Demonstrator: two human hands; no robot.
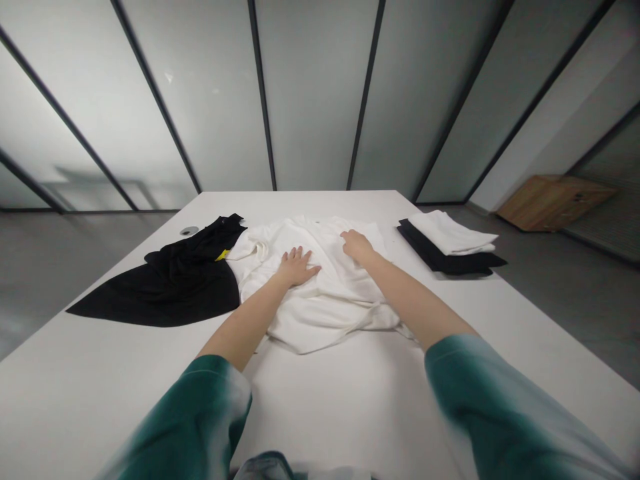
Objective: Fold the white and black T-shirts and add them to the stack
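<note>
Head view, left hand spread on white garment, right grip unclear, open tabletop between forearms

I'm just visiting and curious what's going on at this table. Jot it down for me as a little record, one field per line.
Surface: white table
Left hand: left hand flat on the white garment, fingers spread
Right hand: right hand at the same garment, fingers bent; whether it pinches the fabric is unclear
Garment state: spread out, wrinkled
Left side: rumpled black cloth, small yellow patch at its edge
Right side: folded white cloth atop black cloth
</note>
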